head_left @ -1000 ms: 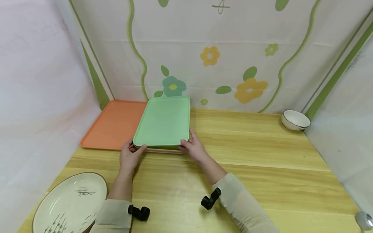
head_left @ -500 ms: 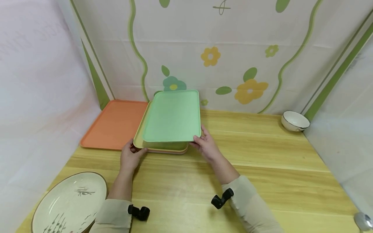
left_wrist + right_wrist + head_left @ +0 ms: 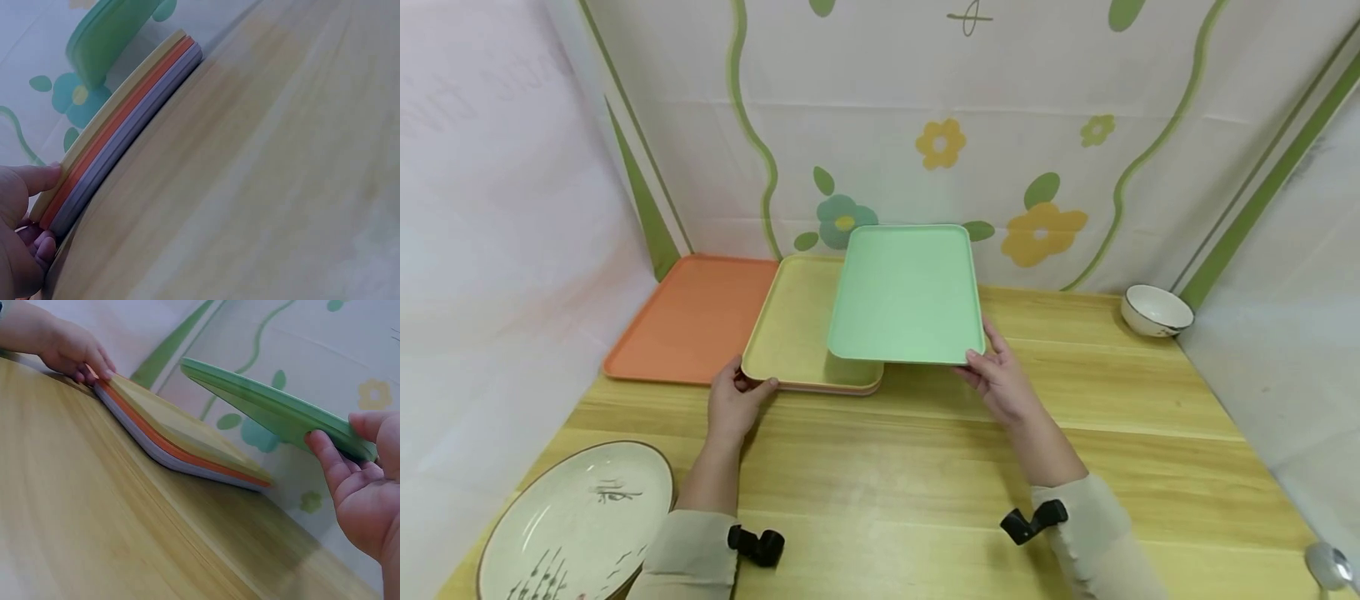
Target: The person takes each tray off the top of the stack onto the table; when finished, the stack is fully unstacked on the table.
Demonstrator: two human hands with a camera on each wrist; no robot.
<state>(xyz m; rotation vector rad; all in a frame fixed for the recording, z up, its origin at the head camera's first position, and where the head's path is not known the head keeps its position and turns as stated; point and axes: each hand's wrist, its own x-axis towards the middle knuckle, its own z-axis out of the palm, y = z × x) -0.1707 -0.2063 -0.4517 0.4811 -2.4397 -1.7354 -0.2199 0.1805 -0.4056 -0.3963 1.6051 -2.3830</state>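
A green tray (image 3: 908, 293) is held in the air by my right hand (image 3: 1003, 385), thumb on top of its near right corner and fingers beneath. In the head view it overlaps the right part of a yellow tray (image 3: 797, 325). That yellow tray tops a stack, with an orange tray (image 3: 107, 134) and purple-grey trays (image 3: 128, 139) under it, seen edge-on in the left wrist view. My left hand (image 3: 735, 407) grips the stack's near left corner, its thumb on the yellow rim and its fingers low at the side. Left of the stack lies a separate orange tray (image 3: 692, 321).
An oval patterned plate (image 3: 576, 525) sits at the front left of the wooden table (image 3: 880, 483). A small white bowl (image 3: 1157, 311) stands at the back right. A round silver object (image 3: 1328, 567) shows at the right edge. A flowered cloth (image 3: 880, 108) hangs behind.
My right hand has lifted the green tray off the yellow one and carried it to the right, uncovering much of the yellow tray. The left hand has stayed at the stack's corner.
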